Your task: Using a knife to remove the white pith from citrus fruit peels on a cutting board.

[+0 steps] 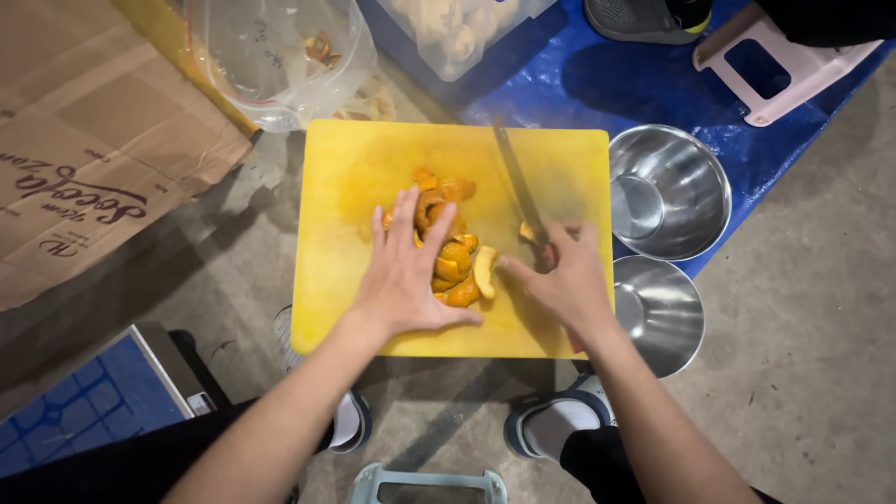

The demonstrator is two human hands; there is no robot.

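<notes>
A yellow cutting board (345, 177) lies on the concrete floor. On its middle sits a heap of orange peel pieces and scraps (451, 261). My left hand (403, 275) rests flat on the board with fingers spread, touching the left side of the heap. My right hand (560, 280) grips the handle of a knife (515, 173), whose dark blade points away from me across the board. A pale slice (484, 271) lies between the two hands.
Two empty steel bowls (670, 191) (661, 313) stand right of the board, the far one on a blue tarp (579, 75). A clear plastic bag (280, 61), cardboard (84, 140) and a clear tub (457, 33) lie beyond. A pink stool (784, 65) is at top right. My slippered feet (551, 420) are below the board.
</notes>
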